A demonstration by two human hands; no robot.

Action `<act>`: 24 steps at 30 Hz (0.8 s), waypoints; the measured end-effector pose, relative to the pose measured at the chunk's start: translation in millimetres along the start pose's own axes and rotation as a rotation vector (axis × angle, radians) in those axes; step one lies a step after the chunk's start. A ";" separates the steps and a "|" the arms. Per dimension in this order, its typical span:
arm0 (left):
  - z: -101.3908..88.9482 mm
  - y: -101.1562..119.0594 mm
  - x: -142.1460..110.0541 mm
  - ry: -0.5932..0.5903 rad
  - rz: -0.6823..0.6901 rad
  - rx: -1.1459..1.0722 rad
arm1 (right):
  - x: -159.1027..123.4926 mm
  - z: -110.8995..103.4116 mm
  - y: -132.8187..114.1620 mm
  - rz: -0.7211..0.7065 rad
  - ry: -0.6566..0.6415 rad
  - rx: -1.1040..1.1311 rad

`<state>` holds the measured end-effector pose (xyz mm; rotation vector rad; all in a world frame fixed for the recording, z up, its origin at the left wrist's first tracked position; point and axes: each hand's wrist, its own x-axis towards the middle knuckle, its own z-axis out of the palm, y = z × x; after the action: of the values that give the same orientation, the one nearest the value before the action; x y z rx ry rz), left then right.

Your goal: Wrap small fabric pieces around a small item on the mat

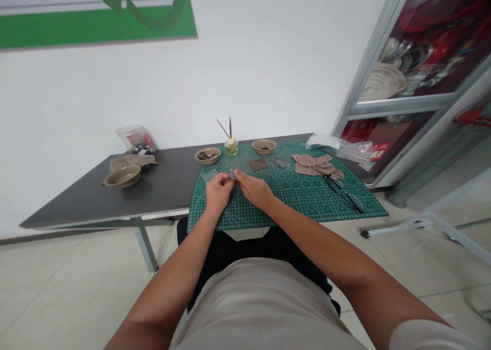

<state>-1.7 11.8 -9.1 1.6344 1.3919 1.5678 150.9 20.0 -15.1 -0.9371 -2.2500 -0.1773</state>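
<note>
Both my hands are together over the green mat (284, 186), near its left part, and they've met on one tiny thing. The left grip (220, 183) is pinched down, thumb against fingers, with the edge of a small blue bit (232, 174) in it. The right grip (253, 186) is closed on the same bit from the other side, fingertips right up against the left ones. Too small and too covered by fingers for me to say what it is, sorry.

Just beside the left grip there's a flat pale blue-grey piece (209, 175) lying on the mat. Beyond the hands I've got a bowl of brown stones (207, 156), a bottle (231, 148) with two thin sticks poking out, and a second bowl (264, 147) with some small dark pieces in it. Between that bowl and my right grip lies a brown square (257, 165), with a see-through grey piece (281, 161) to its right.

Further right: a crumpled tan cloth (313, 165), dark glasses (347, 196) near it and a clear plastic bag (347, 149) behind. Way over left, on the dark bench (164, 186), a third bowl (123, 177) sits by some beige fabric (132, 160).
</note>
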 end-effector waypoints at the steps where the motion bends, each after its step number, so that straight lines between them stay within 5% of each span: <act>1: 0.9 -0.8 -0.4 0.001 -0.008 -0.052 | 0.1 -0.9 -0.4 0.021 -0.004 0.006; 9: 1.2 2.8 -1.8 -0.018 -0.008 0.025 | -1.3 -1.4 0.0 -0.001 0.008 -0.001; 24: 4.1 2.1 -2.5 -0.031 -0.020 -0.167 | -1.4 -4.1 1.5 0.089 -0.030 0.040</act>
<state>3.3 10.1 -9.3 1.5346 1.2226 1.5942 154.8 18.8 -13.1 -1.0224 -2.2260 -0.0781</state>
